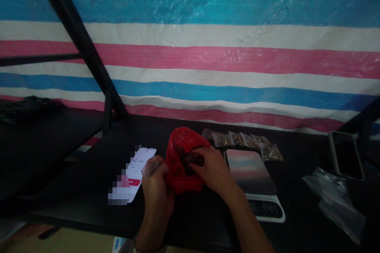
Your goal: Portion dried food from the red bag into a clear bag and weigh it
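Left hand grips crumpled red plastic bag between hands, plus clear film | right hand inside, hold on dark contents unclear | brown-filled clear packets beyond right hand; flat transparent bags farther right look unfilled

We list: one wall of plastic sheeting, striped white, blue and pink, creased, its sheen strongest near the top. One slanting black post at left, with a thin black crossbar meeting it. One dark support at the right edge. One black tabletop, flat; beyond a gap at left, a second black surface. We note tan floor below the front edge, and dim light throughout.
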Demonstrator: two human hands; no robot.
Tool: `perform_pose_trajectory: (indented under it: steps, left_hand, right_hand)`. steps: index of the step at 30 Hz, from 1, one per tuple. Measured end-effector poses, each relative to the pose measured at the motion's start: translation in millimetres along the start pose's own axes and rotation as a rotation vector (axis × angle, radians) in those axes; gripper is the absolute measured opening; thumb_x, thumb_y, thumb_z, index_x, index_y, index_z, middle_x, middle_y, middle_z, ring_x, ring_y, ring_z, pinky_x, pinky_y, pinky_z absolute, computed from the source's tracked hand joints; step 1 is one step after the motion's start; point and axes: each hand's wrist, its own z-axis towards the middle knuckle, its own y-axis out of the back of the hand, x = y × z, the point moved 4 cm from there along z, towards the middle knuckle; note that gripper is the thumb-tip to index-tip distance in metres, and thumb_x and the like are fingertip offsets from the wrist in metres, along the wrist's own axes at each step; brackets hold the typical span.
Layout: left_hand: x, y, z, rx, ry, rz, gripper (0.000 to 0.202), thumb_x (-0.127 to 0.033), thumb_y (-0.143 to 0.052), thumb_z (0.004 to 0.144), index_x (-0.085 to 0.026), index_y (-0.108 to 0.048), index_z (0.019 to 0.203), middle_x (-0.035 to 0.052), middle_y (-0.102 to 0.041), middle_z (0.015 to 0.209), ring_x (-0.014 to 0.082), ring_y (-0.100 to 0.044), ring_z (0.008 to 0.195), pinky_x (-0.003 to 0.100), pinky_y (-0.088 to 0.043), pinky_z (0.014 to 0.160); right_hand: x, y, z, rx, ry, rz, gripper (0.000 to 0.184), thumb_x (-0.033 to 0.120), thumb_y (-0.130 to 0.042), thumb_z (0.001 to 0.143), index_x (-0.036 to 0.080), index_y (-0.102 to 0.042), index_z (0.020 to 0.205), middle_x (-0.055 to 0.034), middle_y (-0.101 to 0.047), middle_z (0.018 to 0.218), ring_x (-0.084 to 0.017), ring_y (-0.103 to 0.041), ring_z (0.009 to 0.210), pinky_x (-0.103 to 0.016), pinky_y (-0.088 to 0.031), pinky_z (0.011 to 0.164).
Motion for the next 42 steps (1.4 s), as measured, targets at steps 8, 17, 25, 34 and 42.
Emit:
perform_pose_trajectory:
  steps: [8, 17, 25, 34, 42]
  left_hand:
    - [-3, -6.3, 0, 0.003, -0.014, -0.060, 0.021, -0.010, -0.061, 0.045, -0.019, -0.048, 0.059, -0.0072, -0.042, 0.062, 0.0071, -0.038, 0.055, 0.017, -0.034, 0.046]
    - [-7, -4.5, 4, 0.058, -0.127, 0.092, 0.022, -0.014, -0.065, 0.051, -0.021, -0.056, 0.070, -0.0073, -0.050, 0.065, 0.0104, -0.047, 0.059, 0.021, -0.041, 0.052]
    - [-23, -5.5, 8, 0.371, -0.404, 0.491, 0.015, -0.030, -0.073, 0.074, -0.022, -0.064, 0.081, -0.0025, -0.063, 0.071, 0.0165, -0.061, 0.066, 0.028, -0.050, 0.063]
    - [-12, -0.6, 3, 0.475, -0.432, 0.628, 0.012, -0.034, -0.069, 0.086, -0.023, -0.064, 0.089, 0.0001, -0.066, 0.076, 0.0193, -0.062, 0.070, 0.030, -0.049, 0.066]
    - [-8, 1.8, 5, 0.534, -0.403, 0.623, 0.021, -0.023, -0.075, 0.078, -0.023, -0.067, 0.098, 0.0039, -0.072, 0.085, 0.0229, -0.067, 0.075, 0.032, -0.051, 0.069]
  right_hand:
    - [1, 1, -19, 0.014, -0.023, 0.087, 0.022, 0.025, -0.078, 0.090, 0.026, -0.081, 0.111, -0.0042, -0.082, 0.108, -0.026, -0.071, 0.105, -0.039, -0.049, 0.094]
    - [8, 6, -31, 0.100, 0.074, 0.142, 0.024, 0.022, -0.076, 0.090, 0.029, -0.082, 0.112, -0.0033, -0.082, 0.114, -0.026, -0.070, 0.113, -0.045, -0.044, 0.110]
    - [-10, 14, -25, 0.025, -0.037, 0.655, 0.025, 0.033, -0.065, 0.095, 0.023, -0.081, 0.111, -0.0032, -0.084, 0.099, -0.021, -0.078, 0.090, -0.032, -0.060, 0.081]
    - [20, 22, -29, -0.226, 0.051, 0.571, 0.024, 0.031, -0.074, 0.090, 0.026, -0.077, 0.114, -0.0054, -0.079, 0.117, -0.024, -0.072, 0.111, -0.043, -0.053, 0.105]
    - [45, 17, -31, -0.272, 0.230, 0.205, 0.041, 0.013, -0.077, 0.086, 0.033, -0.073, 0.122, -0.0025, -0.078, 0.123, -0.026, -0.069, 0.117, -0.051, -0.043, 0.113]
